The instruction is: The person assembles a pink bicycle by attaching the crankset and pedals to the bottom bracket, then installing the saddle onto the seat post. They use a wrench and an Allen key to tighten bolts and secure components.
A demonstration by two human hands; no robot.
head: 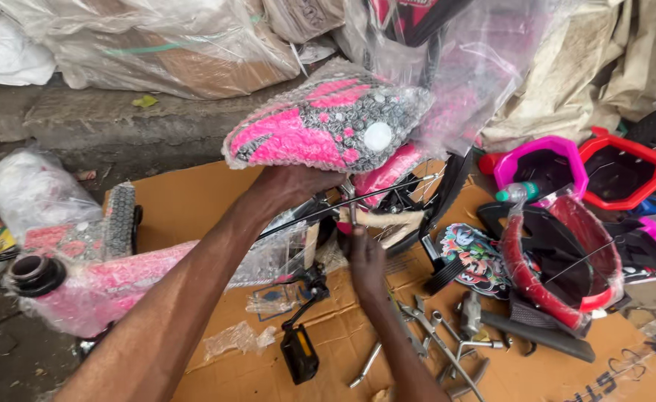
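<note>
- Nearest you, a black pedal with an amber reflector hangs on its crank above the flattened brown cardboard sheet, with loose metal wrenches and brackets just beside it.
- Your right hand is closed around a thin metal tool at the wheel hub.
- Your left hand grips under the bubble-wrapped pink-and-black bicycle seat, fingers curled.
- Beyond, a pink plastic basket sits beside a red one.
</note>
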